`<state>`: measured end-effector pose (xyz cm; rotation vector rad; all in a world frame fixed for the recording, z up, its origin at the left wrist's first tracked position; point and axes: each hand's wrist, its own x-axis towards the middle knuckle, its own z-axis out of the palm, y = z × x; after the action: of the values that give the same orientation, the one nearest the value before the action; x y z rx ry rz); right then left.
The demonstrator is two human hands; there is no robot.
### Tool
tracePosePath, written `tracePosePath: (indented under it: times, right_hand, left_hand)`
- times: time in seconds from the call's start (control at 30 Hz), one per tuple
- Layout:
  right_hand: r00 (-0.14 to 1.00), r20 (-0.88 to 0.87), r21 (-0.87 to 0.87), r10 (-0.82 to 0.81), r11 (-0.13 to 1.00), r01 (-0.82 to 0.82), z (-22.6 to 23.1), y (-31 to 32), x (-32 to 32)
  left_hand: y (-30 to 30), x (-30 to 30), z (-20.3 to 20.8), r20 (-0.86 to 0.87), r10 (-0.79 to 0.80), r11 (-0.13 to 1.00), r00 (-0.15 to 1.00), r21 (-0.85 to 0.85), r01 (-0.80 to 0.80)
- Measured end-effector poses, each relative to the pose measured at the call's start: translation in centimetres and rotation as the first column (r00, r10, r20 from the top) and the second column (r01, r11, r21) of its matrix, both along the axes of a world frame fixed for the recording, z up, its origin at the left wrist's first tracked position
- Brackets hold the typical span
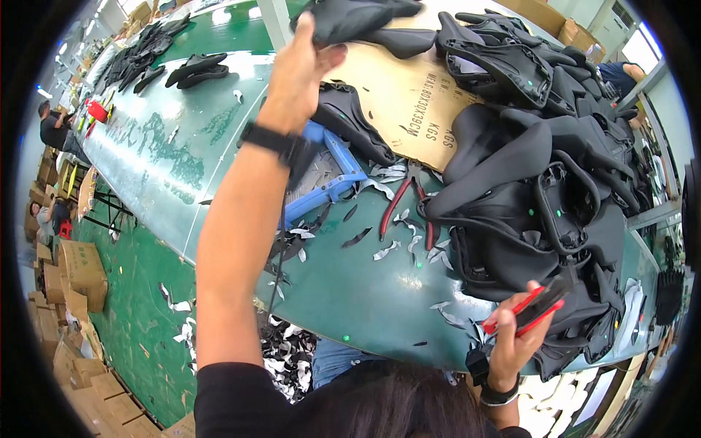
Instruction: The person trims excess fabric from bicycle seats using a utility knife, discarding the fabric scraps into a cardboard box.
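Note:
Stretched to the far side of the table, my left hand (298,77) is closed on the end of a black bicycle saddle (350,20). Part of its grip is hidden. Another curved black saddle (354,120) lies just below that hand, by a blue plastic frame (339,182). My right hand (513,342), low on the right, is wrapped round red-handled cutting pliers (539,303) whose dark jaws point up and right. A second pair of red-handled pliers (394,210) rests on the table between the blue frame and a heap of black saddles (504,164).
Dark and grey trimmings (358,238) are scattered over the green table (350,285). A brown cardboard sheet (409,91) lies under the far saddles. More saddles (196,69) sit far left. Cardboard boxes (82,270) line the left floor, and other people (55,128) are beyond the table.

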<state>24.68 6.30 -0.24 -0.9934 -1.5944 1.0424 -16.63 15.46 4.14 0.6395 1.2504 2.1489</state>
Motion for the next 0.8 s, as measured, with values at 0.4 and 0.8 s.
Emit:
tracePosePath:
  times: [0.4,0.8]
  right_hand:
    - [0.999,0.027,-0.318,0.019,0.948,-0.010,-2.0,-0.8,1.1]
    - [0.954,0.040,-0.462,0.297,0.852,-0.246,-3.2,-3.2,2.4]
  left_hand:
    - [-1.6,-8.5,-3.5,-0.388,-0.236,0.740,0.891,-0.666,-0.094]
    - [-18.3,12.9,-2.6,-0.195,-0.128,0.910,0.972,-0.413,0.037]
